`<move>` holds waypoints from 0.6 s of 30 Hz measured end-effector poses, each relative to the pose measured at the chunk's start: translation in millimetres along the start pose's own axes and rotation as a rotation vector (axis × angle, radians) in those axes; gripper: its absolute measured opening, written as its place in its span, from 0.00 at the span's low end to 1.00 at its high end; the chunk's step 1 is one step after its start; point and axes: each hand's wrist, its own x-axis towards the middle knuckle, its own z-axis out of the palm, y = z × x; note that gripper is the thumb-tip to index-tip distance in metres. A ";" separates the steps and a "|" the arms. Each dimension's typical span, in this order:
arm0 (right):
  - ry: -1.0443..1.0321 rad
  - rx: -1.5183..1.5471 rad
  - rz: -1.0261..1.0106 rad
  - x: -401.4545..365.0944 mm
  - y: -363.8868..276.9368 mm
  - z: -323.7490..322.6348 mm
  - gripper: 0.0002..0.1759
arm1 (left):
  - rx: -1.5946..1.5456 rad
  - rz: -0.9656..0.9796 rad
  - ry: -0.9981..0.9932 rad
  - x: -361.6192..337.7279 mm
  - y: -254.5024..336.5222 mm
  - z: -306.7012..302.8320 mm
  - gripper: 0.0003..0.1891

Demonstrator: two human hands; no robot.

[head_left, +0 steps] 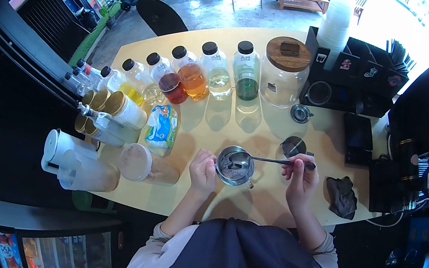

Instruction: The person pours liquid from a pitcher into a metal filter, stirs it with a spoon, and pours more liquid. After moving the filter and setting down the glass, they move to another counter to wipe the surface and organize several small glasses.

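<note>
A round metal cup [233, 176] with foamy, brownish contents stands in front of me near the table's front edge. Wrapped round its left side is my left hand [203, 172]. My right hand [301, 177] is closed on the dark handle of a spoon [272, 160], whose bowl is inside the cup. Just behind the right hand lies a dark round object [293, 146]. A small metal piece [301, 113] is farther back, beside the large jar with a wooden lid [283, 77].
Capped bottles [192, 76] of coloured liquids line the back left. A wipes pack [161, 128], a tub [136, 162], canisters [125, 110] and pitchers [80, 171] stand at left. On the right are a dark cloth [341, 196], a black box [357, 138] and an organizer with cups [333, 34].
</note>
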 end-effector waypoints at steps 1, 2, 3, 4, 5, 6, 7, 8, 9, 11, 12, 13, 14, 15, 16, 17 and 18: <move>0.034 0.042 0.110 -1.1 1.1 -3.9 0.09 | 0.002 0.015 0.009 -0.2 -0.7 0.4 0.18; 0.049 0.063 0.170 -1.9 1.8 -7.6 0.09 | 0.000 0.015 0.008 -0.6 -0.9 0.5 0.18; 0.051 0.063 0.169 -2.7 2.3 -10.9 0.09 | -0.002 0.010 0.006 -0.8 -1.2 0.5 0.17; 0.076 0.089 0.261 -3.8 2.6 -14.1 0.08 | -0.004 0.004 0.006 -0.8 -1.0 0.6 0.17; 0.100 0.115 0.352 -5.1 3.4 -17.7 0.08 | -0.004 0.006 0.005 -0.6 -0.5 0.8 0.17; 0.100 0.115 0.351 -7.5 5.9 -22.2 0.08 | -0.013 0.005 0.011 -0.4 0.1 1.0 0.17; 0.076 0.143 0.423 -10.9 10.0 -27.2 0.08 | -0.022 0.004 0.016 -0.2 0.7 1.0 0.16; 0.052 0.170 0.496 -14.3 13.6 -31.8 0.08 | -0.022 0.005 0.016 0.1 1.4 0.9 0.16; 0.053 0.170 0.495 -17.6 16.6 -36.1 0.08 | -0.015 -0.006 0.012 0.4 2.2 0.7 0.16; -0.087 0.097 0.599 -24.4 20.0 -42.6 0.07 | -0.009 -0.016 0.006 0.0 2.3 0.5 0.17; -0.119 0.115 0.646 -27.0 19.1 -44.0 0.08 | -0.011 -0.017 0.008 -0.7 1.1 0.8 0.17; -0.115 0.116 0.645 -30.6 19.4 -45.9 0.08 | -0.013 -0.018 0.008 -1.1 0.7 1.1 0.17; -0.185 0.111 0.688 -34.9 21.7 -48.1 0.09 | -0.015 -0.016 0.005 -0.9 1.3 1.2 0.17; -0.257 0.107 0.731 -39.3 25.2 -50.7 0.09 | -0.011 -0.010 0.008 -0.3 2.1 1.2 0.17; -0.328 0.077 0.742 -43.9 31.9 -56.8 0.10 | -0.006 -0.004 0.012 0.1 2.8 1.0 0.17; -0.324 0.078 0.742 -45.2 34.7 -59.3 0.10 | -0.007 -0.002 0.008 -0.6 1.9 0.3 0.17; -0.282 0.112 0.757 -46.5 36.3 -61.4 0.10 | -0.004 -0.012 -0.006 -1.8 0.3 -0.1 0.17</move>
